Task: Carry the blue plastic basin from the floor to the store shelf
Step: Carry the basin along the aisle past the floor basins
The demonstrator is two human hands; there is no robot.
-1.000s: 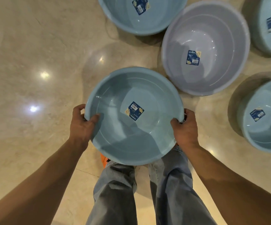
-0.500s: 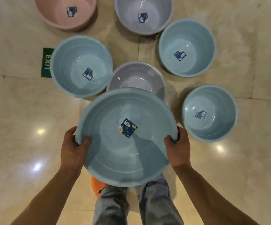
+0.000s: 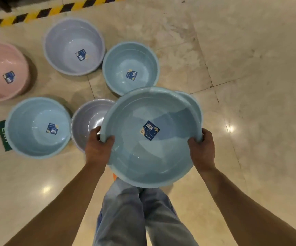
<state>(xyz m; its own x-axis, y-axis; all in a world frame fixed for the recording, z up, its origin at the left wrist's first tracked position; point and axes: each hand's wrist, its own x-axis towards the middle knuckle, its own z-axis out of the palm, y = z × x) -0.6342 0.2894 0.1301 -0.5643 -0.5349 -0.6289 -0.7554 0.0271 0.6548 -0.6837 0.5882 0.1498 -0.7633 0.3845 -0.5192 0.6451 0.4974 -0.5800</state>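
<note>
I hold a round light-blue plastic basin (image 3: pixel 134 157) with a dark blue label at its bottom, lifted well above the floor in front of my legs. My left hand (image 3: pixel 98 148) grips its left rim, thumb inside the bowl. My right hand (image 3: pixel 203 150) grips the right rim the same way. The basin is empty and held roughly level. No store shelf is in view.
Several more basins stand on the marble floor ahead and to the left: a blue one (image 3: pixel 37 127), a lilac one (image 3: pixel 88 119) partly hidden, a blue one (image 3: pixel 131 68), a lilac one (image 3: pixel 73 47), a pink one (image 3: pixel 3 71). Yellow-black striped tape (image 3: pixel 37 14) runs along the far floor edge.
The basin has come up from near the floor to waist height, both hands keeping the same grip. The view has swung right, so the floor basins now lie to the left.
</note>
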